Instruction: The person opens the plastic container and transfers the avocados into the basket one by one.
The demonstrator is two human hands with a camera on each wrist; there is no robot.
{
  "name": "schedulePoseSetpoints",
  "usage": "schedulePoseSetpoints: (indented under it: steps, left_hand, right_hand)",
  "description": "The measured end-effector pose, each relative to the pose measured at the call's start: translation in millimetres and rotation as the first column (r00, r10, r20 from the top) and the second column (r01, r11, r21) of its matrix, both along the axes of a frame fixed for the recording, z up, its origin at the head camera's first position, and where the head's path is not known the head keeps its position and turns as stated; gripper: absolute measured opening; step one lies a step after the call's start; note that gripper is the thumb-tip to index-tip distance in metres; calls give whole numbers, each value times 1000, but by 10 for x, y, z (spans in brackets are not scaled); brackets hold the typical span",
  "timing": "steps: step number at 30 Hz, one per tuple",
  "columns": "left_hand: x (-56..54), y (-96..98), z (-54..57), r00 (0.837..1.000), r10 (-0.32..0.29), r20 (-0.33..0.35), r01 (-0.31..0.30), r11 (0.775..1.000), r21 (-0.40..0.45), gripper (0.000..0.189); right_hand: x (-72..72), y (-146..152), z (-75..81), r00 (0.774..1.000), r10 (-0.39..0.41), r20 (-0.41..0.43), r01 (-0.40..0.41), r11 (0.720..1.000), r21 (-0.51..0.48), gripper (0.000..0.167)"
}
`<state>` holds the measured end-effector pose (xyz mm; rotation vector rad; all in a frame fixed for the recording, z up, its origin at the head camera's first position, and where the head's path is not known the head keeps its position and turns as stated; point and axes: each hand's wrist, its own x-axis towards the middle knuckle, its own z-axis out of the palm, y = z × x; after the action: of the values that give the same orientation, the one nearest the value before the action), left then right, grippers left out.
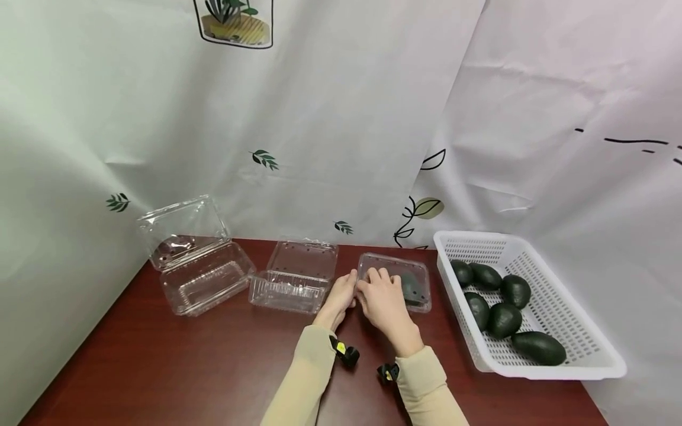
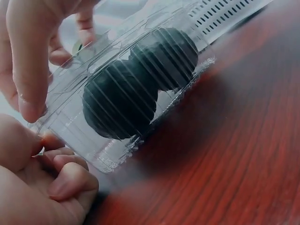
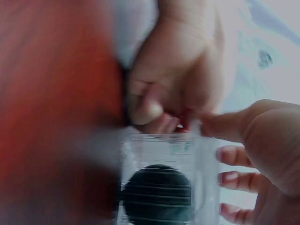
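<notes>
A closed clear plastic clamshell box (image 1: 421, 269) stands near the back of the table. Inside it, two dark green avocados (image 2: 119, 101) show through the ribbed wall in the left wrist view. My left hand (image 1: 338, 299) is at the box's left end, fingers curled, thumb and forefinger pinching the rim by the corner. From above, my right hand (image 1: 385, 302) touches the lid; its fingers lie fairly straight and spread along the lid's edge in the right wrist view (image 3: 255, 164), the thumb near the left fingertips.
Two open clear clamshell boxes stand to the left, one nearer (image 1: 290, 293) and one farther (image 1: 210, 278). On the right, a white perforated basket (image 1: 581, 325) holds several loose avocados (image 1: 503, 319). A patterned white cloth (image 1: 341, 118) hangs behind the table (image 1: 213, 367).
</notes>
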<state>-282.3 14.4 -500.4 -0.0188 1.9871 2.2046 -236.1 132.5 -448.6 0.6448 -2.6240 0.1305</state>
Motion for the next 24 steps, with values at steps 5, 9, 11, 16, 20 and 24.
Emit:
schedulePoseSetpoints:
  steps: [5,9,11,16,20,24]
  left_hand:
    - [13,52,7,998,47,-32,-48,999,-15,40]
    - [31,76,-3,996,79,-32,-79,997,-11,40]
    - [37,55,-1,997,73,-27,-73,997,-6,39]
    - [42,17,-20,998,36,-44,-35,999,18,36]
    - [48,5,-29,998,28,-65,-25,999,46,35]
    - [56,-2,-44,997,25,-67,-20,997,78,34]
  right_hand:
    - [-7,-34,-69,996,15,-83,-8,997,81,8]
    - [-22,-31,-102,996,31,-87,-24,996,87,8]
    - [-29,-40,-106,997,38,-71,-32,996,78,11]
    - [-34,-34,-120,995,78,-59,-77,997,27,16]
    - [-43,-28,-146,991,115,-74,-117,993,-25,18]
    - [-54,-20,-161,987,146,-64,-150,987,-64,18]
